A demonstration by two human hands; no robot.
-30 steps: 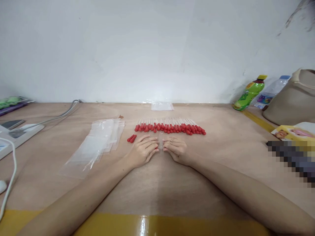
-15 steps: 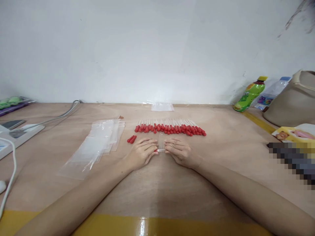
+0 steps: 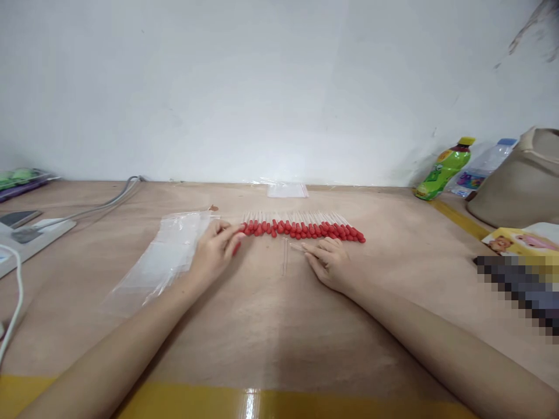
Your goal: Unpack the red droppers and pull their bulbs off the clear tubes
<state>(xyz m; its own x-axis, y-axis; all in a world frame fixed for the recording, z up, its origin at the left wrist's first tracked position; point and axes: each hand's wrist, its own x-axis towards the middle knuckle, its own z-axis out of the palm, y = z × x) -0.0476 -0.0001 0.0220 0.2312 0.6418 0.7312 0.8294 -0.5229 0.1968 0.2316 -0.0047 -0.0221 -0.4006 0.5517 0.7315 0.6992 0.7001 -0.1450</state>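
Note:
My left hand is at the left end of a row of red-headed sticks. Its finger and thumb are slightly apart at the leftmost red head; no firm grip shows. Beneath the thumb part of a loose red piece peeks out, the rest covered by the hand. My right hand, resting on the table right of centre, pinches a thin clear tube at its fingertips. Another clear tube or two lie upright in view on the table between the hands.
Overlapping clear plastic bags lie left of my left hand, with another bag by the wall. A power strip with cables is at far left. At right stand a green bottle, a clear bottle and a beige bag.
My left hand has moved left and away from the right hand, to the row's left end. The red-ended piece no longer shows between the hands. My right hand now shows a tube at its fingertips.

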